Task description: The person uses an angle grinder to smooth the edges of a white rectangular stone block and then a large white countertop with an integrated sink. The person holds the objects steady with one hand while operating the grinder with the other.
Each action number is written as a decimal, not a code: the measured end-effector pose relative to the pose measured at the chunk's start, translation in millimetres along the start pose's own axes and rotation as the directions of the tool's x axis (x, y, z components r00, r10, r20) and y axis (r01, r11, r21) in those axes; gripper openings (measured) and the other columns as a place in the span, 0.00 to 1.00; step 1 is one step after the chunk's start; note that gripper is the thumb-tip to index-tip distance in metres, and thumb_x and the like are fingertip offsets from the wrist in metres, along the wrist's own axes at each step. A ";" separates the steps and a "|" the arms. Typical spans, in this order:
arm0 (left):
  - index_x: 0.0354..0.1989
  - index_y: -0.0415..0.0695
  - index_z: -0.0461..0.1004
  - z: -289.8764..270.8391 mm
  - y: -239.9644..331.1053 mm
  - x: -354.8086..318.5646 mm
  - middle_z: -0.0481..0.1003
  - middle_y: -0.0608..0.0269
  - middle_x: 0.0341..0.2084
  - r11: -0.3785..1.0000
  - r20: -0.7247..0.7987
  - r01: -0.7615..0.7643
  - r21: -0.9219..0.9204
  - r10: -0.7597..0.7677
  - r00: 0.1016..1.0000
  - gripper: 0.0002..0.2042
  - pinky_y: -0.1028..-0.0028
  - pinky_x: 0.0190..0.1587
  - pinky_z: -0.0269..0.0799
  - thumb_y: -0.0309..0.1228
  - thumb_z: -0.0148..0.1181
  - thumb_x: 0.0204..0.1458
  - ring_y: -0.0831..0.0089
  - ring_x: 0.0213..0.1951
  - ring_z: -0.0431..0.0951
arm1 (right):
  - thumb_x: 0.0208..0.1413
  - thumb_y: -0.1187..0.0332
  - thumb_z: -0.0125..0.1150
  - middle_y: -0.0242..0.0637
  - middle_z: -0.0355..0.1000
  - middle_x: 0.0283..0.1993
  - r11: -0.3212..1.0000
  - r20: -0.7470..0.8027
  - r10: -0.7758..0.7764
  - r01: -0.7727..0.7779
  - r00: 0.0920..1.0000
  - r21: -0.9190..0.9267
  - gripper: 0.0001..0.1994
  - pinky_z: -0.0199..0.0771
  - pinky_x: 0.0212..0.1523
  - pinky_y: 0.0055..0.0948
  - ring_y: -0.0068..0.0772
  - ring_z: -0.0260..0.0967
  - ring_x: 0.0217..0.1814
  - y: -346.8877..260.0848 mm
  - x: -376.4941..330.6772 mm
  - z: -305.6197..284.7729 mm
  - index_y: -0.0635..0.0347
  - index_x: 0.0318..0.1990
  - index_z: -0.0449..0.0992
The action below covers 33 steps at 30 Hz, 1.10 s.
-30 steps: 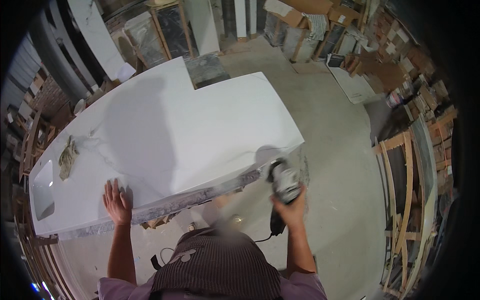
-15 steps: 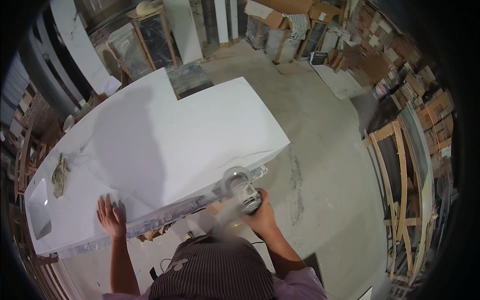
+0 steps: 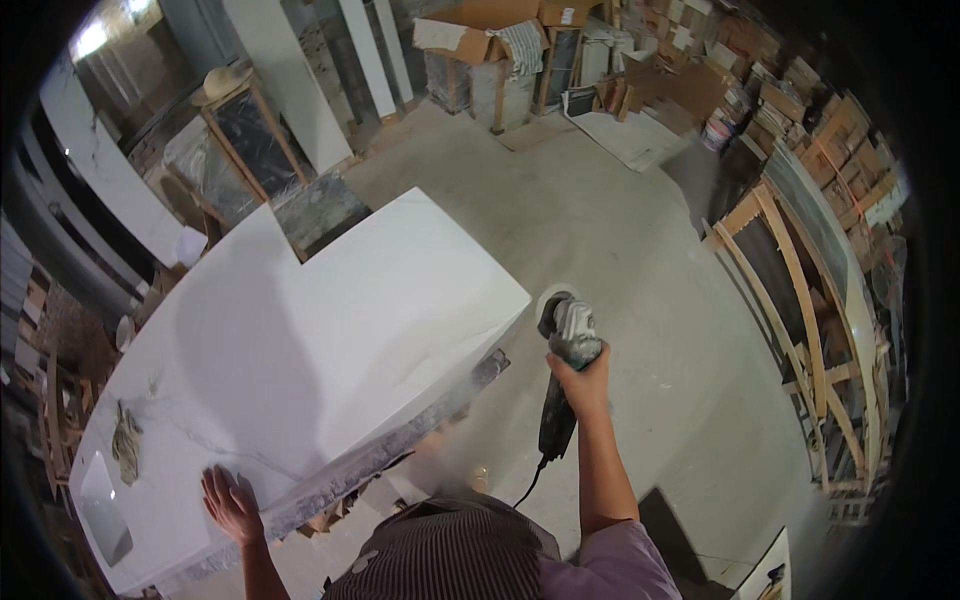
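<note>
A: 2 hands are in the head view, and only 1 carries a tool. The right hand has its fingers wrapped tight around the body of an angle grinder, which hangs in the air just off the right corner of the white stone slab, its disc not touching the stone.

B: And the other hand?

A: The left hand lies flat on the slab near its front edge, fingers spread, palm down, gripping nothing.

B: How far along does the work look?

A: Judging by the grey, dusty band along the near edge, that edge has been ground for much of its length; with the grinder lifted off at the corner, I'd say this pass is near its end. Whether the far edges need work, I cannot tell.

B: The arm's pose?

A: The right forearm reaches forward and up from the lower edge, wrist straight, the cable trailing down behind. A rag lies far left on the slab.
</note>
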<state>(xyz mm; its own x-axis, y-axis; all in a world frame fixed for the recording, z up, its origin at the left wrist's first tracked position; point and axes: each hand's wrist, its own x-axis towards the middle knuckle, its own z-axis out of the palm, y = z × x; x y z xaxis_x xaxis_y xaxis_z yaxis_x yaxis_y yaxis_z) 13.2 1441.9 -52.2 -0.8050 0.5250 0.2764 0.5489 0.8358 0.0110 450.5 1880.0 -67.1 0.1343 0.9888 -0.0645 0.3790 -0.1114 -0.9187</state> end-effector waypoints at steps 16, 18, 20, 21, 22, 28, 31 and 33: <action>0.65 0.42 0.65 2.6 -12.9 2.4 0.64 0.49 0.64 0.996 -0.046 -0.087 0.020 0.087 0.995 0.29 0.53 0.67 0.52 0.50 0.32 0.66 0.49 0.67 0.60 | 0.39 0.59 0.77 0.58 0.74 0.47 0.997 0.332 -0.010 0.034 0.943 -0.067 0.43 0.74 0.53 0.38 0.51 0.75 0.51 -38.2 -36.9 7.0 0.69 0.58 0.56; 0.65 0.41 0.65 2.8 -10.2 3.2 0.65 0.48 0.64 0.996 -0.047 -0.085 0.028 0.086 0.995 0.29 0.53 0.66 0.53 0.50 0.32 0.66 0.48 0.67 0.60 | 0.39 0.59 0.77 0.57 0.73 0.49 0.998 0.363 0.002 0.018 0.932 -0.053 0.43 0.73 0.53 0.38 0.52 0.74 0.52 -40.1 -37.7 6.1 0.69 0.58 0.56; 0.64 0.41 0.65 -3.2 -1.4 2.6 0.65 0.48 0.63 0.996 -0.039 -0.072 0.051 0.074 0.997 0.29 0.54 0.66 0.54 0.49 0.33 0.66 0.48 0.66 0.61 | 0.39 0.59 0.76 0.57 0.73 0.50 1.000 0.329 -0.018 0.017 0.944 0.006 0.43 0.73 0.53 0.38 0.52 0.74 0.53 -33.0 -38.7 9.6 0.69 0.58 0.56; 0.64 0.41 0.65 -1.6 -3.8 4.5 0.65 0.48 0.63 0.995 -0.047 -0.094 0.041 0.096 0.994 0.29 0.54 0.66 0.54 0.49 0.33 0.66 0.48 0.66 0.61 | 0.38 0.59 0.78 0.53 0.72 0.49 0.996 0.323 -0.005 -0.026 0.946 0.091 0.44 0.71 0.54 0.37 0.43 0.73 0.52 -27.0 -35.0 11.9 0.68 0.58 0.56; 0.64 0.41 0.65 0.8 -7.5 4.7 0.65 0.48 0.63 0.993 -0.056 -0.111 0.031 0.113 0.992 0.29 0.54 0.66 0.54 0.49 0.32 0.66 0.48 0.66 0.61 | 0.38 0.59 0.78 0.53 0.72 0.49 0.997 0.321 -0.003 -0.024 0.947 0.079 0.43 0.71 0.54 0.37 0.43 0.72 0.52 -28.5 -32.7 11.4 0.69 0.58 0.56; 0.64 0.40 0.65 7.6 -19.6 3.4 0.65 0.47 0.63 0.991 -0.060 -0.122 0.058 0.126 0.990 0.29 0.54 0.67 0.54 0.50 0.32 0.66 0.48 0.66 0.61 | 0.39 0.62 0.78 0.53 0.71 0.49 1.000 0.375 0.007 -0.001 0.927 -0.016 0.42 0.72 0.53 0.36 0.43 0.72 0.52 -37.0 -39.3 10.5 0.70 0.57 0.56; 0.64 0.40 0.65 7.1 -16.2 3.5 0.65 0.47 0.63 0.992 -0.053 -0.100 0.072 0.104 0.993 0.30 0.55 0.67 0.54 0.50 0.31 0.67 0.48 0.66 0.60 | 0.39 0.60 0.77 0.55 0.72 0.49 0.999 0.341 -0.037 0.022 0.939 0.049 0.42 0.72 0.53 0.37 0.45 0.73 0.52 -25.9 -37.2 14.1 0.70 0.57 0.56; 0.64 0.40 0.65 5.7 -14.3 3.6 0.65 0.47 0.63 0.993 -0.048 -0.085 0.076 0.089 0.995 0.30 0.55 0.67 0.54 0.50 0.31 0.66 0.48 0.66 0.60 | 0.40 0.58 0.76 0.58 0.73 0.49 0.996 0.308 -0.038 0.013 0.950 0.083 0.41 0.73 0.52 0.37 0.49 0.74 0.52 -32.5 -31.9 11.6 0.70 0.56 0.57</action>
<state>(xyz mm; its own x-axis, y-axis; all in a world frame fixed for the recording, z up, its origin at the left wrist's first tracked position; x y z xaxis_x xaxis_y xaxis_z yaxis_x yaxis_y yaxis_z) 1.1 1432.7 -56.8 -0.7413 0.5887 0.3224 0.5966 0.7980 -0.0856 423.3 1853.3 -39.7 -0.1693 0.9747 -0.1462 0.3035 -0.0896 -0.9486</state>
